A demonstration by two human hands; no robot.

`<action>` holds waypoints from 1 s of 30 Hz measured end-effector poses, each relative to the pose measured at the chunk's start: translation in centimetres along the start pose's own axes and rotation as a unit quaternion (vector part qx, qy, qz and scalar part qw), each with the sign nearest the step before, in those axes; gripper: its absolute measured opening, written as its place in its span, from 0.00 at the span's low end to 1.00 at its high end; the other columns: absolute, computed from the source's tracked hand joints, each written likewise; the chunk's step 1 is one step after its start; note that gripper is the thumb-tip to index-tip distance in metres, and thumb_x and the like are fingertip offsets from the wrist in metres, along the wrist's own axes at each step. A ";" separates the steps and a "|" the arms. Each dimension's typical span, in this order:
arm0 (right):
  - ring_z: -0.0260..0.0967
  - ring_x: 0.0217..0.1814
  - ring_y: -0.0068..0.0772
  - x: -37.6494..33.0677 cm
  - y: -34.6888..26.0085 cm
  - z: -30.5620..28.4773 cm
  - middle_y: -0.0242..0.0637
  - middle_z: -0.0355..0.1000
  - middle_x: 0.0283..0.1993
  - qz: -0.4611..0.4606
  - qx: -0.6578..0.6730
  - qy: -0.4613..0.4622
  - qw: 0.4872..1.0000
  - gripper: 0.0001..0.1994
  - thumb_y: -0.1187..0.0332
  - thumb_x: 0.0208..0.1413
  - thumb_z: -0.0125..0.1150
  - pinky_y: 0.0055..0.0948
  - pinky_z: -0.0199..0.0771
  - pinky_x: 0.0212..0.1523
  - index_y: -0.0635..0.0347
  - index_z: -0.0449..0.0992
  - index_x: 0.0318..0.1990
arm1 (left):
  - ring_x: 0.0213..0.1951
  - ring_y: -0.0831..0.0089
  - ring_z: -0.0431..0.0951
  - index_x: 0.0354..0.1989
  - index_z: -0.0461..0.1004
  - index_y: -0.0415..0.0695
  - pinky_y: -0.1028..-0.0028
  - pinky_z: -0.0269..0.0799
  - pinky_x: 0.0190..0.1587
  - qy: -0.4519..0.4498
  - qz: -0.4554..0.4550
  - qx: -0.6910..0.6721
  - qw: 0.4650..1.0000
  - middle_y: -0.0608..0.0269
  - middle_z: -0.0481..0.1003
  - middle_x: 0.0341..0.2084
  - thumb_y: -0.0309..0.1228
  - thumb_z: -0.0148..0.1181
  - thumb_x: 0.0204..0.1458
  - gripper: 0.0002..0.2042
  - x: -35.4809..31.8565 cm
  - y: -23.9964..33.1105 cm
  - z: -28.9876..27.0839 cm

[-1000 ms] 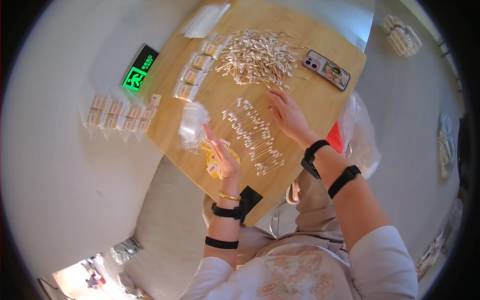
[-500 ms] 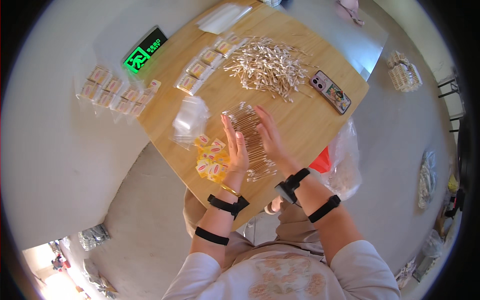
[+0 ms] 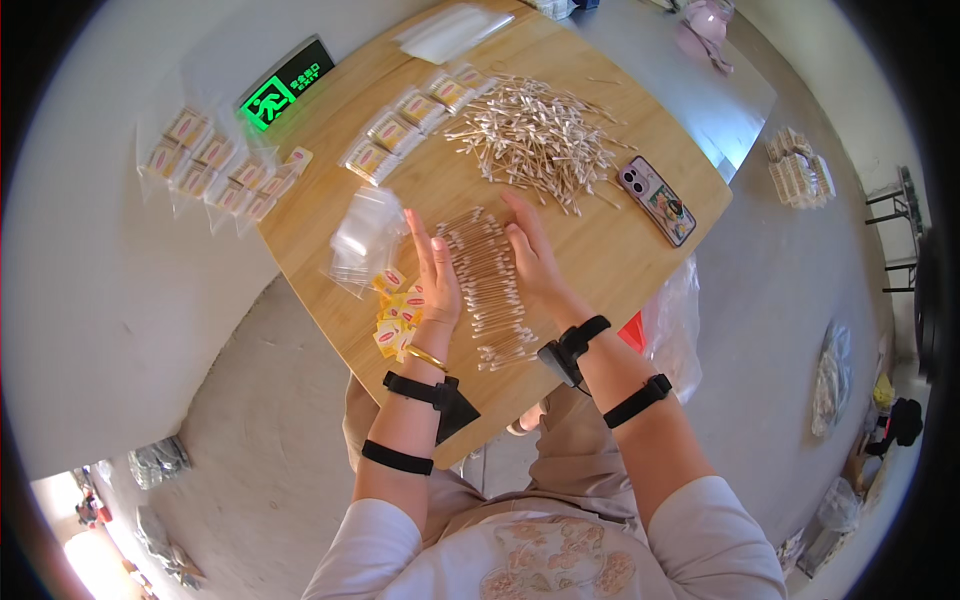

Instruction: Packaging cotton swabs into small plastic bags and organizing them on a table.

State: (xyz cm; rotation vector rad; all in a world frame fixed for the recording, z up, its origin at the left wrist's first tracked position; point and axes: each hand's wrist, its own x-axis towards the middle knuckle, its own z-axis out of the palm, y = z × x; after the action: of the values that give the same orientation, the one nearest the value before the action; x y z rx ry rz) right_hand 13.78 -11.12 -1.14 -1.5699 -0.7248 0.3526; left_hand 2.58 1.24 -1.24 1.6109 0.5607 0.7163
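Observation:
A long row of cotton swabs [image 3: 487, 285] lies side by side on the wooden table [image 3: 620, 120], their white tips along both edges. My left hand [image 3: 436, 272] stands on edge at the row's left side, fingers stretched out. On the opposite side is my right hand [image 3: 534, 255], fingers extended and palm facing the swabs. Neither hand holds anything. Beyond them spreads a loose heap of cotton swabs [image 3: 540, 140]. Left of my left hand are yellow and white paper labels [image 3: 398, 318] and a stack of clear plastic bags [image 3: 365, 238].
Filled swab packets [image 3: 395, 130] line the table's far left, with more packets [image 3: 210, 160] beside a lit green sign [image 3: 285, 85]. Larger clear bags [image 3: 455, 33] lie at the far edge. A phone [image 3: 657, 200] rests at the right. A plastic bag [image 3: 672, 320] hangs past the right edge.
Both hands have drawn apart from the swab row, the left one moving left. The row now shows more fully between them. The whole view has shifted slightly.

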 end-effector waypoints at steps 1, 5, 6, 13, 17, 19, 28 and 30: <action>0.47 0.77 0.47 0.2 -0.1 0.2 0.50 0.54 0.73 -0.009 -0.012 -0.015 1.000 0.24 0.71 0.65 0.43 0.37 0.47 0.74 0.65 0.58 0.69 | 0.76 0.56 0.31 0.75 0.33 0.40 0.59 0.29 0.74 -0.018 0.019 0.020 0.999 0.47 0.32 0.76 0.55 0.32 0.68 0.38 0.1 0.0 0.2; 0.46 0.77 0.49 0.0 -0.6 1.9 0.51 0.53 0.73 -0.055 -0.025 -0.040 0.997 0.25 0.72 0.65 0.43 0.38 0.46 0.74 0.65 0.57 0.69 | 0.76 0.56 0.31 0.75 0.34 0.39 0.60 0.30 0.75 -0.053 0.054 0.081 0.994 0.46 0.32 0.75 0.54 0.32 0.68 0.38 0.2 -0.7 1.0; 0.46 0.77 0.49 0.0 -0.6 2.8 0.52 0.52 0.73 -0.060 -0.010 -0.043 0.997 0.25 0.72 0.65 0.43 0.38 0.46 0.74 0.65 0.57 0.69 | 0.76 0.56 0.31 0.75 0.34 0.39 0.60 0.30 0.75 -0.051 0.053 0.083 0.994 0.46 0.32 0.75 0.54 0.32 0.68 0.38 0.2 -1.0 1.1; 0.47 0.77 0.49 1.5 1.0 1.7 0.53 0.53 0.73 -0.075 -0.015 0.015 0.997 0.25 0.73 0.64 0.44 0.38 0.47 0.74 0.66 0.58 0.68 | 0.76 0.56 0.32 0.75 0.33 0.37 0.61 0.30 0.75 -0.033 0.032 0.016 0.999 0.46 0.33 0.75 0.55 0.32 0.68 0.38 1.0 -0.2 0.7; 0.48 0.76 0.50 3.2 0.1 1.6 0.53 0.54 0.72 -0.029 0.015 -0.020 0.999 0.24 0.72 0.64 0.44 0.38 0.48 0.74 0.67 0.58 0.68 | 0.76 0.56 0.32 0.75 0.33 0.37 0.62 0.31 0.75 -0.039 0.043 0.030 0.998 0.46 0.33 0.75 0.55 0.32 0.68 0.38 2.2 -0.3 0.5; 0.49 0.75 0.52 3.6 0.0 2.5 0.54 0.55 0.70 -0.053 -0.016 -0.030 0.998 0.25 0.72 0.63 0.44 0.39 0.49 0.73 0.66 0.58 0.68 | 0.76 0.56 0.32 0.75 0.33 0.37 0.62 0.31 0.75 -0.048 0.044 0.043 0.997 0.47 0.33 0.75 0.54 0.33 0.68 0.38 2.5 -0.7 1.1; 0.49 0.75 0.51 2.7 1.5 0.2 0.51 0.53 0.73 -0.114 -0.069 -0.018 0.991 0.27 0.73 0.61 0.44 0.39 0.49 0.73 0.63 0.57 0.70 | 0.76 0.56 0.32 0.75 0.35 0.38 0.61 0.30 0.75 -0.053 0.040 0.013 0.998 0.47 0.33 0.75 0.53 0.33 0.68 0.37 1.7 -0.9 1.8; 0.48 0.76 0.50 1.1 0.6 -1.3 0.50 0.53 0.73 -0.086 -0.049 -0.014 0.995 0.27 0.72 0.62 0.44 0.39 0.49 0.73 0.63 0.57 0.70 | 0.76 0.56 0.31 0.75 0.35 0.38 0.61 0.30 0.74 -0.059 0.038 0.018 0.997 0.46 0.33 0.75 0.52 0.33 0.68 0.37 0.1 -0.6 1.0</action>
State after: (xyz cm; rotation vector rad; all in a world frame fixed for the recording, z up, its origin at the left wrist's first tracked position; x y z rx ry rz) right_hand 15.58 -11.40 -1.36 -1.5837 -0.9028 0.2152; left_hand 3.40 0.76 -1.93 1.7025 0.4306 0.6648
